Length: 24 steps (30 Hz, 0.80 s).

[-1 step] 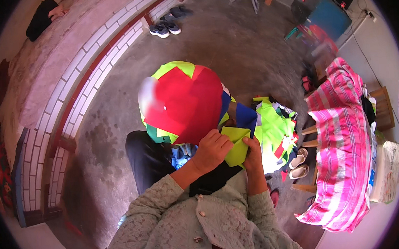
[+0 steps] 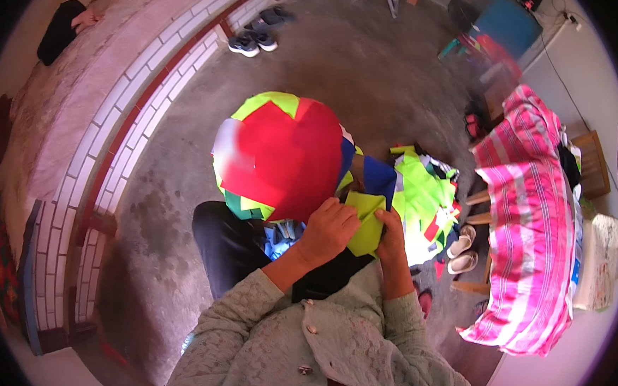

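Note:
Between my two hands is a yellow-green cloth piece (image 2: 365,225), folded and creased, over my lap. My left hand (image 2: 327,228) is closed, its fingertips pinched at the cloth's left edge; anything small inside the pinch is hidden. With thumb and fingers, my right hand (image 2: 391,239) grips the cloth's right side. A dark blue cloth piece (image 2: 379,177) sticks up just beyond it. In front of my knees stands a large round bundle (image 2: 289,159) of red, yellow-green, white, blue and green cloth pieces.
Right of my hands lies a heap of cloth scraps (image 2: 419,197), mostly yellow-green. Pale shoes (image 2: 462,251) sit near a bench under a pink checked cloth (image 2: 526,208). Dark shoes (image 2: 254,42) stand by the white-tiled ledge (image 2: 117,127) at the far left.

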Each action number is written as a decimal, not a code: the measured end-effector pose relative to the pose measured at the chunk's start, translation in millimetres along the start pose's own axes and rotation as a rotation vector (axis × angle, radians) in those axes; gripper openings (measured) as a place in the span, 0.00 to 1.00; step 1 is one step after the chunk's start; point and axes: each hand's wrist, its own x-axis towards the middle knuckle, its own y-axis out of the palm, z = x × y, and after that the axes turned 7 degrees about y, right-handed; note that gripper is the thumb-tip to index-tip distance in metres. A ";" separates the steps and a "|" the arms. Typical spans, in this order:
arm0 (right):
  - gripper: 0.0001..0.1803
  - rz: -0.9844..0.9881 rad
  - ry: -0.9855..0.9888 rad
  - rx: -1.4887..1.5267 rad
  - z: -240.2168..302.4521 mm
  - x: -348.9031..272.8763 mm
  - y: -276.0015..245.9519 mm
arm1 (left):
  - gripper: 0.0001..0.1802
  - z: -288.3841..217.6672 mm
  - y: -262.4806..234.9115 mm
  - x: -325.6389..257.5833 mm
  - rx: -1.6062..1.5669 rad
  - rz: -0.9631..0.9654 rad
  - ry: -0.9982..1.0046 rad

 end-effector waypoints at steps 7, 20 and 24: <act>0.22 0.025 -0.025 -0.190 4.5 -0.3 -11.2 | 0.07 -4.5 4.4 -5.1 -0.051 0.117 0.014; 0.14 -0.252 -0.007 0.083 12.7 1.7 -4.3 | 0.05 -8.0 -15.5 -10.6 -0.809 0.115 -0.490; 0.18 -0.264 -0.117 0.072 3.4 8.7 -15.8 | 0.06 2.3 -39.3 -5.4 -1.365 -0.021 -0.842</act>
